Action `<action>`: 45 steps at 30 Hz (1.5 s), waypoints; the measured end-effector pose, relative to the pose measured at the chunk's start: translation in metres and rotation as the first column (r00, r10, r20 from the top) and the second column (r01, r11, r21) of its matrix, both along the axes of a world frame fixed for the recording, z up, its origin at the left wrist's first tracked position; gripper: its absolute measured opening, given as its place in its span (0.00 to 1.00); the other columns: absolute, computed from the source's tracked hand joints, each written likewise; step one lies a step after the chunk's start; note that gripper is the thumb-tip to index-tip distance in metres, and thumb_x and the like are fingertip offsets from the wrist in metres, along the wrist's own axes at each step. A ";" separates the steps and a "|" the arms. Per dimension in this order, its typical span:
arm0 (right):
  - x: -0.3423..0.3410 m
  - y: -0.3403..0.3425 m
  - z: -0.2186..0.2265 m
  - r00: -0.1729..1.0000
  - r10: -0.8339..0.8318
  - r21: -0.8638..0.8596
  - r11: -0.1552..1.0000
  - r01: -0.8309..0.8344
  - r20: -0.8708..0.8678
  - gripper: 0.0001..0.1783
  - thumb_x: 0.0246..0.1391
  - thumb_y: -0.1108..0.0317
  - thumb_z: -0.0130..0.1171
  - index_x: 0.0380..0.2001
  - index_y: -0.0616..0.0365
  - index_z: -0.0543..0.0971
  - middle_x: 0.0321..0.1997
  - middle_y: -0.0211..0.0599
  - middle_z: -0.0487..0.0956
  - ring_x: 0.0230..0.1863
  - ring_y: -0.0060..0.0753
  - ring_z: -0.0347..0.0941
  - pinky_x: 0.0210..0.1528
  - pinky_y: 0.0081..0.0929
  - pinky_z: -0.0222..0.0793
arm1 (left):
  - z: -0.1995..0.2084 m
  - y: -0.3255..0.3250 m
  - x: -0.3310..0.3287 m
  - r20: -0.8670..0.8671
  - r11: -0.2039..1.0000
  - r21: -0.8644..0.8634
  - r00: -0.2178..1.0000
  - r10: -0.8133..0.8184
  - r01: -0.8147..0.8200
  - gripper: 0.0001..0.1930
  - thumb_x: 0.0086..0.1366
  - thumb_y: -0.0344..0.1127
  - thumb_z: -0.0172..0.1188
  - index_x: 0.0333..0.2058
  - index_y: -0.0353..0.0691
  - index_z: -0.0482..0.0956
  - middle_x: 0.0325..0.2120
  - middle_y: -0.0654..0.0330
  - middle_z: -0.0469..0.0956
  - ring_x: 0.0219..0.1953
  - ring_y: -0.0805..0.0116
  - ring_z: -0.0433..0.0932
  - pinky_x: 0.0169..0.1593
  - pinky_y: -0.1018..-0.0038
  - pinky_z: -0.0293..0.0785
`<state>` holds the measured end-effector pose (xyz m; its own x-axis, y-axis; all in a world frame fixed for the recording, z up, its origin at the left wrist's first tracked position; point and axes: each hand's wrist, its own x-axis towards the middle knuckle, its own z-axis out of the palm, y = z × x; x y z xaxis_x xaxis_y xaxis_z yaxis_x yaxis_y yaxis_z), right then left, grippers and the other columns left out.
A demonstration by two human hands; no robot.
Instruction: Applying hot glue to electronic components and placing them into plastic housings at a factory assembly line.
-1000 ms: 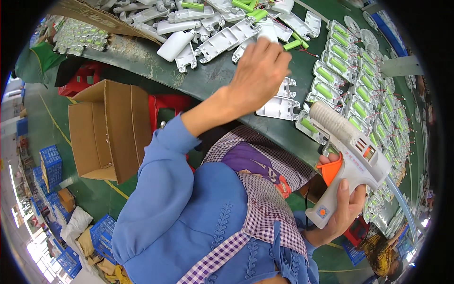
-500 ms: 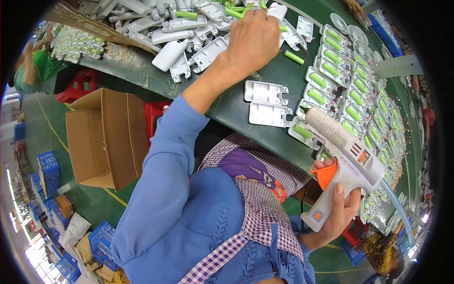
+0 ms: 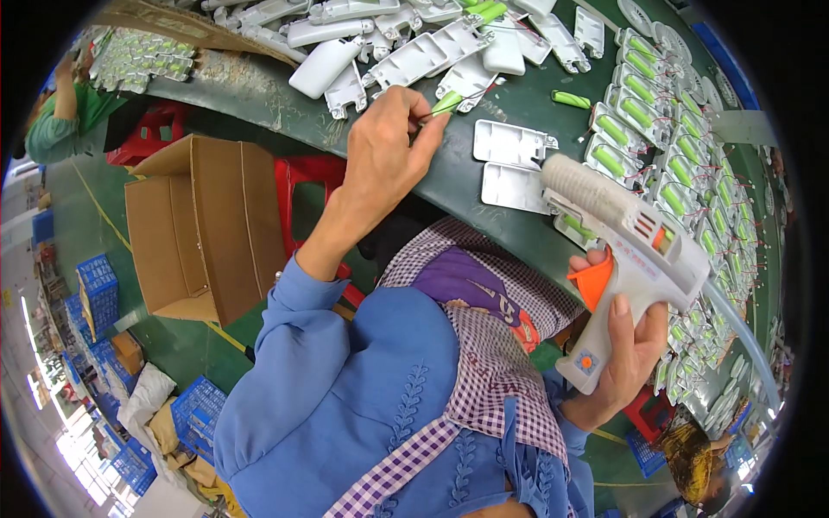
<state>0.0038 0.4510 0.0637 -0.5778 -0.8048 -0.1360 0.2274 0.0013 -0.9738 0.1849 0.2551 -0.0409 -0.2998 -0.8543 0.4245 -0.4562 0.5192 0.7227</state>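
Observation:
Between the thumb and fingers of my left hand [image 3: 384,155] is a green cylindrical battery [image 3: 447,103] with thin red and dark wires, over the table's front edge. My right hand [image 3: 630,358] grips a white hot glue gun [image 3: 643,246] with an orange trigger; a finger is at the trigger and the nozzle points up-left. A long translucent glue stick [image 3: 743,332] runs out of its back. Two white plastic half-shells without batteries, an upper one [image 3: 509,145] and a lower one [image 3: 509,186], lie side by side near the nozzle. Another green battery [image 3: 571,100] lies loose beyond them.
A heap of white casings [image 3: 414,60] lies at the back beside a cardboard wall [image 3: 207,34]. Rows of shells with green batteries [image 3: 637,112] fill the table's right. Below left are an open carton [image 3: 242,233] and red stool [image 3: 302,173]. A co-worker [image 3: 65,125] is at far left.
My left hand has drawn back from the heap toward me, now with a green battery and its wires in its fingers. The glue gun stays in my right hand, its nozzle slightly higher.

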 end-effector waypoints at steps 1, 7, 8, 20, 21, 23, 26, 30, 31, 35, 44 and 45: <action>0.002 -0.004 -0.001 1.000 0.013 0.014 1.000 -0.013 0.003 0.26 0.58 0.76 0.51 0.58 0.76 0.60 0.50 0.67 0.74 0.50 0.56 0.76 0.58 0.48 0.69 | -0.009 0.003 0.002 0.010 0.999 -0.021 1.000 0.030 -0.030 0.12 0.57 0.30 0.68 0.26 0.35 0.71 0.22 0.59 0.76 0.21 0.74 0.72 0.24 0.77 0.69; 0.006 -0.023 -0.008 0.989 0.129 0.120 0.986 -0.120 -0.071 0.24 0.60 0.74 0.53 0.56 0.74 0.63 0.49 0.59 0.77 0.49 0.50 0.77 0.55 0.41 0.70 | -0.029 -0.001 0.009 -0.001 0.953 -0.294 0.997 0.071 -0.068 0.13 0.52 0.26 0.70 0.26 0.34 0.71 0.24 0.58 0.75 0.20 0.67 0.70 0.24 0.74 0.67; 0.006 -0.024 -0.009 0.988 0.134 0.124 0.985 -0.124 -0.073 0.24 0.60 0.74 0.53 0.56 0.74 0.63 0.49 0.59 0.77 0.49 0.50 0.77 0.55 0.41 0.70 | -0.029 0.000 0.009 -0.004 0.954 -0.290 0.997 0.076 -0.073 0.13 0.52 0.26 0.70 0.26 0.34 0.71 0.24 0.58 0.75 0.20 0.67 0.70 0.24 0.74 0.67; 0.003 -0.020 -0.006 0.992 0.101 0.172 0.981 -0.085 -0.082 0.22 0.61 0.74 0.51 0.55 0.73 0.63 0.44 0.56 0.78 0.41 0.43 0.78 0.48 0.36 0.73 | -0.015 0.006 0.020 0.153 0.992 -0.118 0.988 -0.026 0.044 0.13 0.52 0.23 0.66 0.37 0.28 0.76 0.33 0.46 0.76 0.37 0.47 0.75 0.40 0.59 0.73; 0.002 -0.019 -0.006 0.992 0.102 0.175 0.981 -0.086 -0.081 0.22 0.61 0.74 0.51 0.55 0.73 0.63 0.44 0.56 0.78 0.41 0.43 0.78 0.48 0.36 0.73 | -0.014 0.007 0.020 0.140 0.996 -0.087 0.990 -0.014 0.027 0.12 0.53 0.23 0.65 0.36 0.28 0.76 0.33 0.45 0.76 0.37 0.47 0.75 0.40 0.59 0.73; -0.003 -0.017 -0.006 0.988 0.086 0.179 0.982 -0.062 -0.129 0.22 0.61 0.74 0.51 0.55 0.74 0.63 0.44 0.56 0.78 0.41 0.44 0.79 0.48 0.36 0.73 | -0.016 0.005 0.018 0.150 0.993 -0.112 0.988 0.043 -0.026 0.10 0.55 0.23 0.65 0.35 0.29 0.77 0.30 0.50 0.77 0.29 0.56 0.78 0.32 0.66 0.75; -0.007 -0.017 -0.007 0.985 0.097 0.197 0.978 -0.067 -0.143 0.22 0.61 0.74 0.52 0.55 0.73 0.63 0.43 0.55 0.79 0.41 0.43 0.79 0.48 0.36 0.74 | -0.016 0.001 0.015 0.175 0.988 -0.152 0.983 0.053 -0.026 0.09 0.55 0.25 0.65 0.35 0.29 0.77 0.29 0.50 0.77 0.29 0.56 0.78 0.32 0.66 0.74; -0.013 -0.018 -0.010 0.974 0.147 0.229 0.968 -0.107 -0.170 0.22 0.60 0.73 0.53 0.54 0.73 0.64 0.42 0.54 0.79 0.40 0.40 0.78 0.46 0.35 0.73 | -0.015 -0.002 0.009 0.148 0.990 -0.139 0.989 0.030 -0.009 0.09 0.55 0.26 0.66 0.34 0.30 0.78 0.30 0.53 0.77 0.28 0.62 0.77 0.32 0.70 0.73; -0.013 -0.017 -0.010 0.976 0.141 0.229 0.968 -0.100 -0.167 0.22 0.60 0.73 0.53 0.54 0.73 0.64 0.42 0.54 0.79 0.40 0.40 0.78 0.46 0.35 0.73 | -0.010 -0.002 0.006 0.045 0.997 -0.070 0.999 -0.029 0.032 0.09 0.55 0.27 0.67 0.34 0.32 0.79 0.31 0.56 0.77 0.29 0.65 0.76 0.33 0.73 0.73; -0.011 -0.012 -0.010 0.980 0.127 0.210 0.973 -0.093 -0.153 0.21 0.61 0.73 0.53 0.54 0.73 0.64 0.41 0.53 0.79 0.38 0.38 0.78 0.45 0.33 0.73 | 0.004 -0.003 -0.015 -0.062 0.981 -0.030 0.979 -0.194 0.193 0.09 0.55 0.29 0.67 0.35 0.34 0.81 0.36 0.61 0.76 0.32 0.72 0.75 0.34 0.77 0.71; -0.001 -0.004 -0.004 0.994 0.020 0.165 0.986 -0.001 -0.109 0.21 0.60 0.74 0.52 0.54 0.73 0.64 0.42 0.56 0.78 0.37 0.40 0.78 0.44 0.34 0.74 | -0.003 -0.005 -0.051 0.188 0.926 -0.040 0.913 -0.363 0.376 0.07 0.53 0.26 0.64 0.30 0.31 0.77 0.35 0.53 0.72 0.42 0.53 0.73 0.45 0.63 0.70; -0.001 -0.003 -0.004 0.993 0.006 0.160 0.987 0.012 -0.114 0.21 0.60 0.74 0.52 0.54 0.73 0.64 0.42 0.56 0.78 0.37 0.40 0.78 0.44 0.34 0.75 | -0.003 -0.005 -0.051 0.243 0.921 -0.043 0.898 -0.367 0.387 0.07 0.53 0.26 0.64 0.30 0.30 0.77 0.35 0.52 0.71 0.42 0.53 0.73 0.46 0.63 0.70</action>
<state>0.0033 0.4475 0.0601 -0.5992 -0.7763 -0.1957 0.1149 0.1584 -0.9807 0.1334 0.2500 -0.0440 -0.6886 -0.6206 0.3751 -0.3589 0.7411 0.5673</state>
